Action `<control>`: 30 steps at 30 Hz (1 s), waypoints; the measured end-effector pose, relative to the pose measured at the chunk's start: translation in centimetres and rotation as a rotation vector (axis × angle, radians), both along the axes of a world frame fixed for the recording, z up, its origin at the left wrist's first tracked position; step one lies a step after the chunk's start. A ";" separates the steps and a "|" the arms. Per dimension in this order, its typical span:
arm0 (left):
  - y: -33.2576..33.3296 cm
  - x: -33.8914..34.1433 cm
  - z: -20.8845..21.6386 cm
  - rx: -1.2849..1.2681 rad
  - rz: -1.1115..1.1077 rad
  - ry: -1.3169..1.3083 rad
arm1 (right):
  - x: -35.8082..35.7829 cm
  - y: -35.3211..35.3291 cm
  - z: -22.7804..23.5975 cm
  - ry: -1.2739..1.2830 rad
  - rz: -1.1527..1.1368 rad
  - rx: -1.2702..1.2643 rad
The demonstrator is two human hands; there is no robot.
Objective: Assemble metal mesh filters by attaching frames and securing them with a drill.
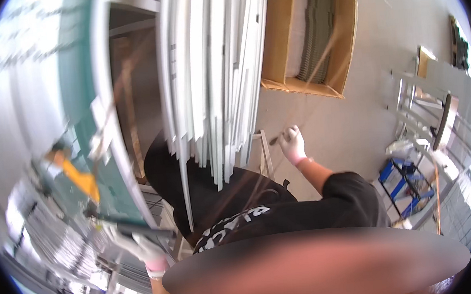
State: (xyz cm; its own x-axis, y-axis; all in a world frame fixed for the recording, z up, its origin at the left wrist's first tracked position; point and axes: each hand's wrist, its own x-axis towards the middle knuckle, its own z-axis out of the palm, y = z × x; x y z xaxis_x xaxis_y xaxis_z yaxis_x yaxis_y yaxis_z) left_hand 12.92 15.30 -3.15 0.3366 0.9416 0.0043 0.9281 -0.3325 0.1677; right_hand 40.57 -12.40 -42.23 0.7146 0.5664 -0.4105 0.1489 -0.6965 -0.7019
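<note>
My left hand (140, 247), in a white glove with a pink cuff, is at the edge of the green-topped table (119, 193). It appears closed on a dark grey bar-shaped tool (136, 227), though motion blurs the fingers. A tool with a yellow-orange handle (81, 180) lies farther up the table. Out to the right, my right hand (291, 144), gloved in white too, is closed around a small tool with a dark end (273, 141); most of it is hidden. Between my hands, a bundle of long white strips (213, 82) reaches toward my body, their near ends uneven.
An open cardboard box (344, 42) holding dark ribbed material and a pale sheet stands beyond the strips. Metal frames or racks (405, 104) and a blue-and-black stand (401, 180) are at the right. A light stand leg (266, 158) shows near my right hand.
</note>
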 end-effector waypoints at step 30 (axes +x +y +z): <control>-0.3 2.0 -3.4 0.273 -0.080 -0.027 | 14.8 25.0 29.3 -0.670 0.885 1.034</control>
